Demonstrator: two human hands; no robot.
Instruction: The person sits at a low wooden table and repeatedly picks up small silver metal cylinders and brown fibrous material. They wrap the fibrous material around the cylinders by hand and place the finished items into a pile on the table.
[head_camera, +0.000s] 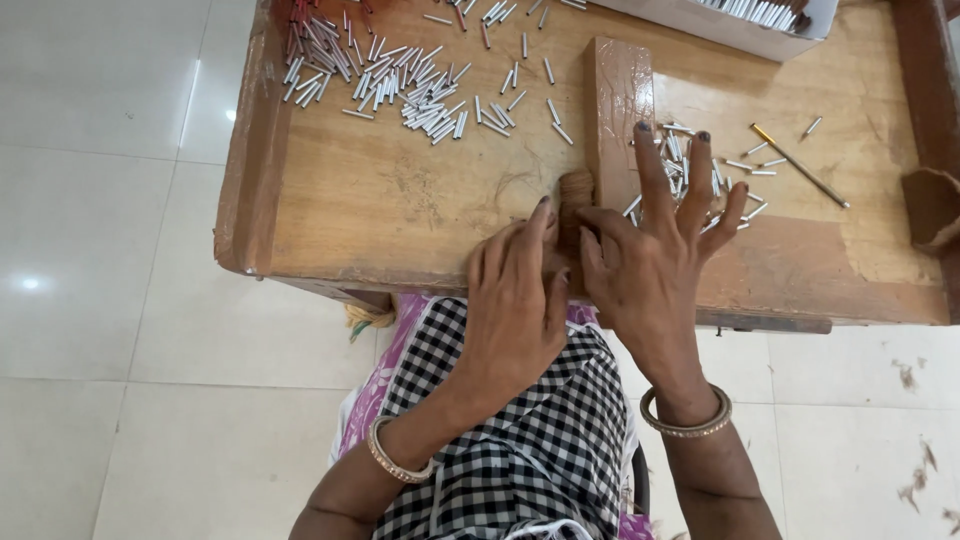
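The wooden counter (400, 210) takes up most of the view, a low tray-like top with raised edges, standing on a pale tiled floor (90, 300). At its far right sits a white box (740, 25) with a batch of short silver tubes lying packed in it, which I would take for pieces already dealt with. A loose heap of silver tubes (400, 85) is spread over the far left of the counter, some with red ends at the far corner, so a good deal looks to be waiting. An upright wooden block (620, 100) divides the counter near the middle, and to its right lies a smaller scatter of tubes (690, 165) with a thin brass-coloured rod (800, 165) beyond them. At the near end of the block is a small bundle of brown fibre (575, 195), and both hands meet on it. The left hand (515, 300) is curled narrow, its fingertips pressing on the bundle's near left side. The right hand (650, 260) has thumb and palm against the bundle while its other fingers fan wide over the small scatter; whether it pinches a tube I cannot tell. Judging by the heaps, the work is somewhere in the middle.
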